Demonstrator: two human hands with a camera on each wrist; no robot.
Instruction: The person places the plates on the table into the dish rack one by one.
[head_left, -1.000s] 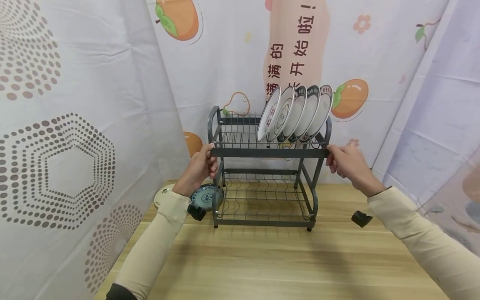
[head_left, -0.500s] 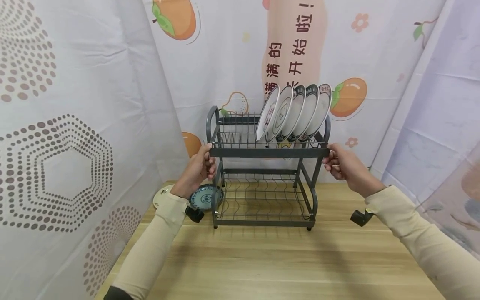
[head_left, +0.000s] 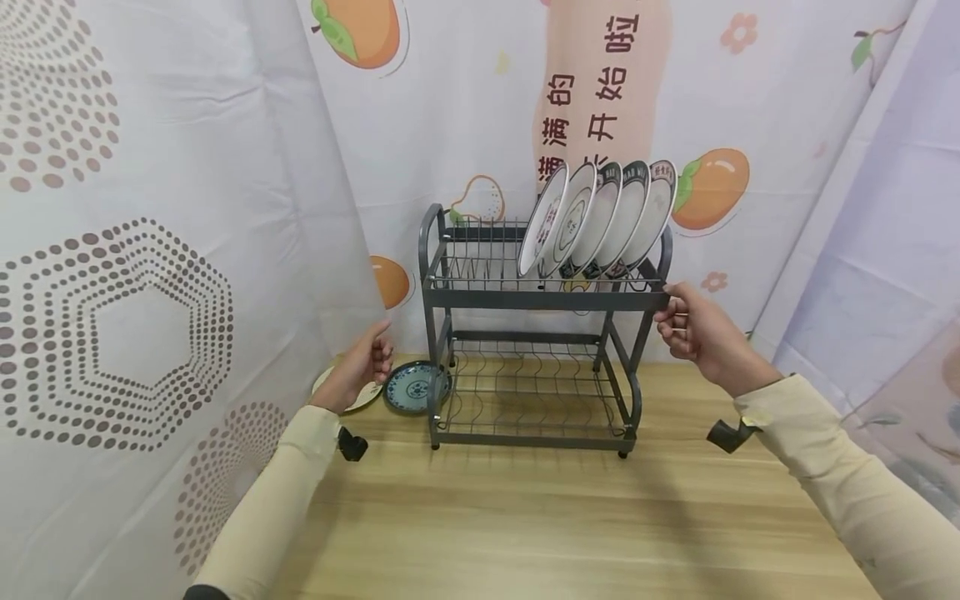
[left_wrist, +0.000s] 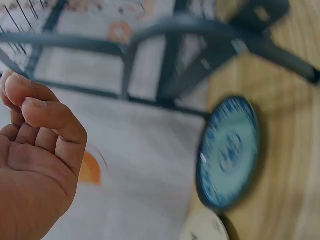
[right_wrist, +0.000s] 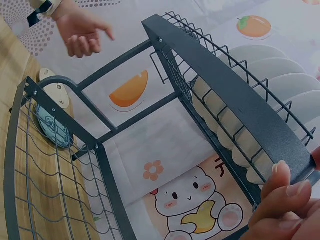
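Note:
A dark grey two-tier dish rack (head_left: 540,299) stands on the table. Its upper tier holds several white plates (head_left: 633,212) on edge, leaning to the right. My right hand (head_left: 701,333) grips the front right corner of that tier; in the right wrist view its fingers (right_wrist: 282,177) are at the end of the front bar. My left hand (head_left: 358,367) is in the air left of the rack, loosely curled and holding nothing. Beside it, a blue patterned plate (head_left: 408,387) lies flat by the rack's left legs. A cream plate (head_left: 365,397) is partly hidden behind that hand.
The rack's lower tier (head_left: 532,392) shows bare wire. Wooden tabletop (head_left: 525,517) extends in front of the rack. Printed curtains (head_left: 465,108) hang close behind and along the left side (head_left: 150,333).
My left hand has let go of the rack's left corner and moved down and left. The right hand stays at the right corner. The view has shifted slightly.

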